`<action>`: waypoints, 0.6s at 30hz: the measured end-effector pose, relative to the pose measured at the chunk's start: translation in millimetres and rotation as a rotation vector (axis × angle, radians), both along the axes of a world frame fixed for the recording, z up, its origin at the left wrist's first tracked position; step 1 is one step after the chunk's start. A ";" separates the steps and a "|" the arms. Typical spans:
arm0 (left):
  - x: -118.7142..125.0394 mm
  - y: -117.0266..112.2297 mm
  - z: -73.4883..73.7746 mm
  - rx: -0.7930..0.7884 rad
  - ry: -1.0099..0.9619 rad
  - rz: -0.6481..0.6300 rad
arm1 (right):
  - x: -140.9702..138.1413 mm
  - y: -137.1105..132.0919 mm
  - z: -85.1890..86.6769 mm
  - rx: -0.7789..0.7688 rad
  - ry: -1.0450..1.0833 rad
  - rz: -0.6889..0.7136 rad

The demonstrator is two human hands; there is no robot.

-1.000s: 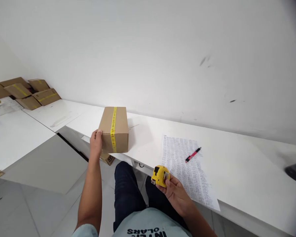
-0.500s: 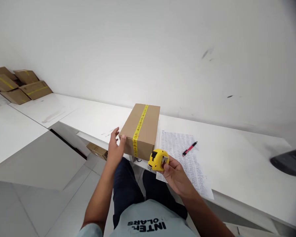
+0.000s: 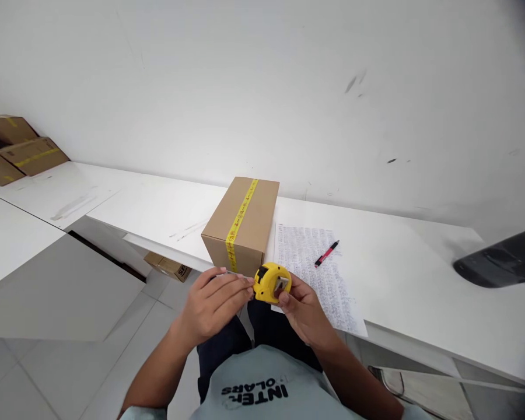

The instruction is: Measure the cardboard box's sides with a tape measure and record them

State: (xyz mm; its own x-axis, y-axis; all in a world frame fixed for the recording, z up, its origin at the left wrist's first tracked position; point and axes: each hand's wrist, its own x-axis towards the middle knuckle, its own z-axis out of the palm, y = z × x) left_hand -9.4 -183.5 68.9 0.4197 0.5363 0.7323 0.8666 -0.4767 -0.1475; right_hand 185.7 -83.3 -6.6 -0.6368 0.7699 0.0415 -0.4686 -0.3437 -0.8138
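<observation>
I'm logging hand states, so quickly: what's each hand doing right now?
Left hand: at the front of the rounded yellow-and-black tape measure; whether it grips cannot be told.
Right hand: closed, holding that tape measure.

Rounded yellow tape measure with black details, held in the right fingers, front at the left fingers

You get bright, even light with a soft shadow on the white worktop beside the smooth black object; your upper right corner is dark, while the rounded yellow tape measure looks sharp
</observation>
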 end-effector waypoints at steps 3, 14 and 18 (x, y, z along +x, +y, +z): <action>-35.0 13.2 -4.2 0.044 -0.160 0.133 | 4.5 9.5 7.6 0.086 -0.051 -0.211; -170.2 58.6 -27.7 0.028 -0.556 0.487 | 18.5 55.4 23.7 0.489 -0.373 -0.770; -148.3 53.7 -30.9 -0.158 -0.502 0.402 | 1.8 58.1 17.5 0.502 -0.356 -0.716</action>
